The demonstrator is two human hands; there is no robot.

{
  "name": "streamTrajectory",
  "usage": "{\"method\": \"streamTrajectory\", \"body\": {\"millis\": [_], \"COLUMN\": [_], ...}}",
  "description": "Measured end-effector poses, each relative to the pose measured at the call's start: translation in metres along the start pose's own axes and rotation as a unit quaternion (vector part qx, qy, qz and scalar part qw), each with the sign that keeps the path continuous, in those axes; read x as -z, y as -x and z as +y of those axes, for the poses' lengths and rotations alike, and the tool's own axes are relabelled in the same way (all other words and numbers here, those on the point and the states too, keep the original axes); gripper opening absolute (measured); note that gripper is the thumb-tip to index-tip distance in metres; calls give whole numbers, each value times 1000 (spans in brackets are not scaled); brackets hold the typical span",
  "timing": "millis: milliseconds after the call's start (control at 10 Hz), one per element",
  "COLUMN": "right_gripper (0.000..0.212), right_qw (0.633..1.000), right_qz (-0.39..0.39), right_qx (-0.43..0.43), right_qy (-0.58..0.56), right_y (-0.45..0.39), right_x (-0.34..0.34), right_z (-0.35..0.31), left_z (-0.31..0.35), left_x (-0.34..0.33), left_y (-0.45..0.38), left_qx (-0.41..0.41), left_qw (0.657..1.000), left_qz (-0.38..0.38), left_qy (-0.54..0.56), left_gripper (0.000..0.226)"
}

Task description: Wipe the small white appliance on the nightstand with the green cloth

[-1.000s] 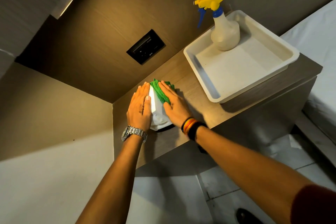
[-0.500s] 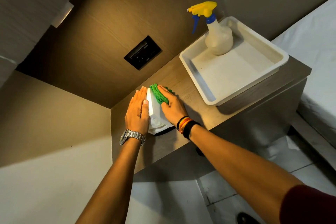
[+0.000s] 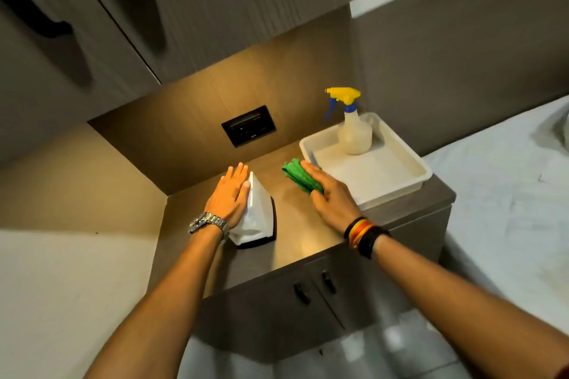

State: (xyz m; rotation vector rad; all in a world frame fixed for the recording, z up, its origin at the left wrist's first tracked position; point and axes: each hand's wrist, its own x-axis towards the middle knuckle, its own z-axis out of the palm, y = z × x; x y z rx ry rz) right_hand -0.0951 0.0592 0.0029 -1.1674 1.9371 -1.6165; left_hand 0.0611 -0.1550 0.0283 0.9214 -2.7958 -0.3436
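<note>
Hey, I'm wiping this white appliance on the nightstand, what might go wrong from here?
1. The left hand only rests flat against one side of the white appliance, so a firm wipe might slide or tip it on the nightstand.
2. The right hand holds the green cloth close to the tray rim; a wide swing might bump it and topple the upright spray bottle.

Green cloth (image 3: 299, 176); white appliance (image 3: 258, 212); yellow-and-blue sprayer (image 3: 344, 95); white tray (image 3: 426, 177); grey-brown nightstand (image 3: 308, 243)
</note>
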Motion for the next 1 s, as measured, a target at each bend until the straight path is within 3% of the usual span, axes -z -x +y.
{"method": "streamTrajectory", "body": {"millis": [100, 200, 300, 400, 500, 600, 800, 900, 1000], "right_gripper": [68, 65, 61, 75, 92, 95, 80, 71, 54], "right_qw": [976, 923, 881, 818, 792, 789, 836, 887, 971], "right_qz": [-2, -23, -105, -247, -297, -301, -272, -209, -58], "right_qx": [52, 45, -42, -168, -203, -213, -150, -73, 16], "right_qy": [214, 381, 460, 492, 493, 492, 452, 405, 230], "right_y": [-39, -67, -77, -78, -82, -80, -63, -35, 14], "right_x": [36, 60, 70, 63, 54, 53, 77, 93, 103], "right_z": [10, 36, 61, 81, 92, 93, 66, 32, -20], "left_z": [43, 92, 125, 140, 141, 140, 143, 152, 165], "left_x": [-8, -35, -76, -108, -125, -129, -93, -50, -3], "left_y": [-6, -12, -15, -14, -12, -12, -8, 2, 13], "left_qx": [-16, -36, -33, 5, 24, 14, -40, -100, -182], "left_qw": [997, 998, 999, 998, 997, 998, 999, 991, 968], "left_qz": [67, 35, -7, -50, -65, -58, 10, 88, 168], "left_qy": [36, 48, 33, 24, 33, 23, -15, 1, -36], "left_gripper": [65, 70, 62, 61, 62, 63, 69, 63, 64]}}
